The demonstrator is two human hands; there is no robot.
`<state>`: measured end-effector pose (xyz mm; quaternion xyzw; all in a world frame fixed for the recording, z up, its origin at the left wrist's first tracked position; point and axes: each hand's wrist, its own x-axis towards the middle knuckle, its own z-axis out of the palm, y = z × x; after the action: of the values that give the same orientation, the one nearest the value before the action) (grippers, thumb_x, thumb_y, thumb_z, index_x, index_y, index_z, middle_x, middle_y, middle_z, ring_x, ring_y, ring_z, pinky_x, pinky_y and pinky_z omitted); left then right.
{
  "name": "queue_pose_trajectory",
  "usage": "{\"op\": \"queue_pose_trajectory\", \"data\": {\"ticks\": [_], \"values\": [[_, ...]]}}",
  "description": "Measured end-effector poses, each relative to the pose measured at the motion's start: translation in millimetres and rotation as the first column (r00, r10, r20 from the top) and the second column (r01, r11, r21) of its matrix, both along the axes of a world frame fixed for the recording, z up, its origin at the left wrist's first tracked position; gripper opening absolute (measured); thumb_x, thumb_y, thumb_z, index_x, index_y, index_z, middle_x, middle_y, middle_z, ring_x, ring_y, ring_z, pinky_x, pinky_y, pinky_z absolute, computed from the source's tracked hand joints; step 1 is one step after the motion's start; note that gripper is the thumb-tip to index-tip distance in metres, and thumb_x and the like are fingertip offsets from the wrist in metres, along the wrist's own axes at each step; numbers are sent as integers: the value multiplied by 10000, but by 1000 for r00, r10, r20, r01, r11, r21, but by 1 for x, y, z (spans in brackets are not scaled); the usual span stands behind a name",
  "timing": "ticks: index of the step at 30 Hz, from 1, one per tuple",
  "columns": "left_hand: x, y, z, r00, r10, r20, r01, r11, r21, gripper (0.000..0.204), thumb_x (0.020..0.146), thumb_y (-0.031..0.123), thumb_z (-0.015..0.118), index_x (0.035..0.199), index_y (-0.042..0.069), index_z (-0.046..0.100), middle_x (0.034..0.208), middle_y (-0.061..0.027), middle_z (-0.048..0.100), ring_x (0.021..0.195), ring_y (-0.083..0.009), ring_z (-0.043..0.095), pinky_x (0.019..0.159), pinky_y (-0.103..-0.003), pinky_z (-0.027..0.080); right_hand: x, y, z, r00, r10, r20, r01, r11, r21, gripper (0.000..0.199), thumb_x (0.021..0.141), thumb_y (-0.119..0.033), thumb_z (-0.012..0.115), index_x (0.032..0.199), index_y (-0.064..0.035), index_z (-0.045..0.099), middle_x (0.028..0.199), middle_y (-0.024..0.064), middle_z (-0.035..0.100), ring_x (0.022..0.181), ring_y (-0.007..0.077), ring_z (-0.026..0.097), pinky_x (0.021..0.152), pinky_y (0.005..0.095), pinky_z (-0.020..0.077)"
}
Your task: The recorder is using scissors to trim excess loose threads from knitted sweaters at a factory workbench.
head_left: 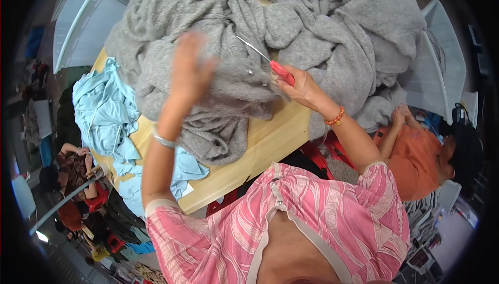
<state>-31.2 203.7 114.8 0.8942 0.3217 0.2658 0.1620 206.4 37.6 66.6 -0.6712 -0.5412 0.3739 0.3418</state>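
Observation:
A large heap of grey knitted garments (322, 29) covers most of the table. My right hand (304, 89) is closed around the red handle of a slim tool (281, 72); its thin, pointed metal shaft slants up and left over the cloth. Which kind of tool it is, I cannot make out. Just under it, a grey garment (236, 89) shows small shiny round fasteners near its edge. My left hand (191, 68), blurred by motion, is over the left part of this garment, thumb apart from the fingers and nothing visible in it.
Light blue garments (104, 107) lie bunched at the left of the wooden table (270, 136). Pale plastic bins (86, 29) stand beyond its left and right sides. Close on the right sits a person in orange (413, 162); other people (78, 180) are at the far left.

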Motion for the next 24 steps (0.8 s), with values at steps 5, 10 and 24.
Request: {"op": "queue_pose_trajectory", "data": {"ticks": [5,10,24], "values": [[34,-67,-56,876,-227,-425,249,968,-2,474,831,312,627,1264,147,528,1381,-143,426,1333,-349,312,1102,-520,191,19,-31,23,983,33,179,-19,997,-79,276,861,-285,604,980,-38,570,743,194,612,726,394,600,646,442,467],[13,-54,-121,837,-177,-519,225,974,31,401,869,269,543,1234,102,541,1397,-136,413,1361,-335,261,1099,-601,76,21,-78,52,845,304,440,-120,909,-398,320,841,-334,612,1028,-74,618,749,217,632,744,417,614,680,487,479],[90,-95,-162,857,-290,-426,239,956,-171,497,875,270,543,1345,147,438,1274,-191,454,1270,-421,333,1063,-544,230,17,-116,30,857,182,482,8,931,-365,266,853,-279,586,936,-26,593,744,232,625,741,399,627,660,483,488]]}}
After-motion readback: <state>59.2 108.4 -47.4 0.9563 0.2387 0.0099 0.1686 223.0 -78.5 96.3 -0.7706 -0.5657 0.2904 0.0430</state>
